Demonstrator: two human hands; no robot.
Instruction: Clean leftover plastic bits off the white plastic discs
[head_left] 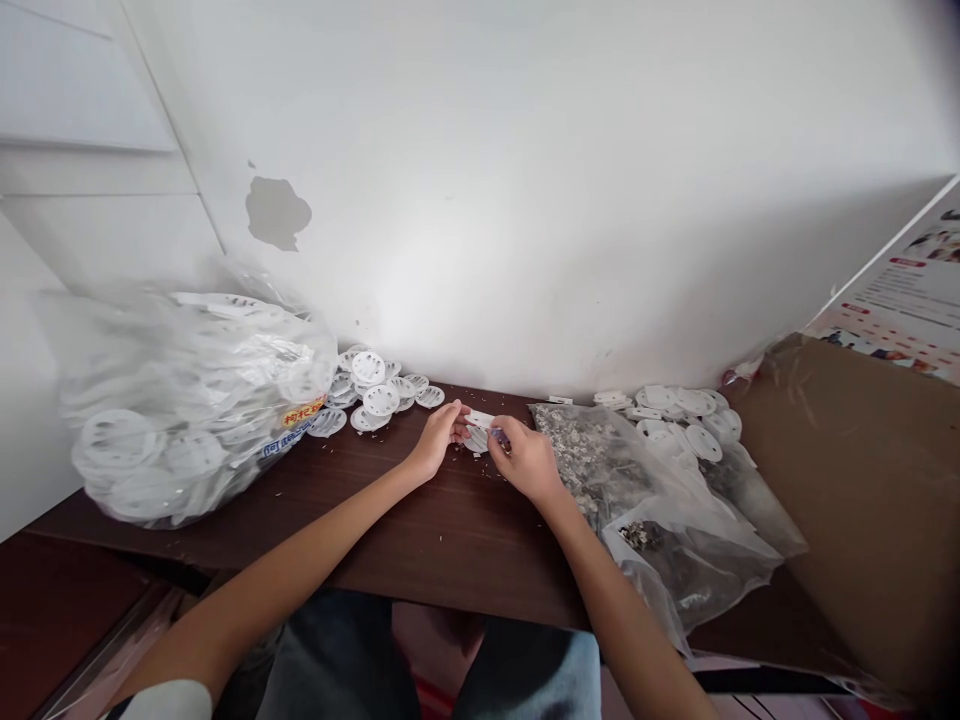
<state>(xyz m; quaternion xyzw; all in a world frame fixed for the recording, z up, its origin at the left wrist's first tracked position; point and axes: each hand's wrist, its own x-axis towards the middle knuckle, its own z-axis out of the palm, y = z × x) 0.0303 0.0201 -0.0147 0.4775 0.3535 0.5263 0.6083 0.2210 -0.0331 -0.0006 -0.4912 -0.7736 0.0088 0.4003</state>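
Between my two hands is a round white plastic disc, held just above the dark table. My left hand has its fingers closed on the disc's left edge. On the right edge, my right hand pinches with thumb and fingers; any small part in that pinch is too small to make out. Another slotted white disc shows just below the held one, partly hidden by my fingers. White crumbs lie on the table around my hands.
A big clear bag of white discs stands at left, beside a loose pile of discs. To the right lies a plastic bag of small metal parts, with more discs behind it. A cardboard sheet borders the far right.
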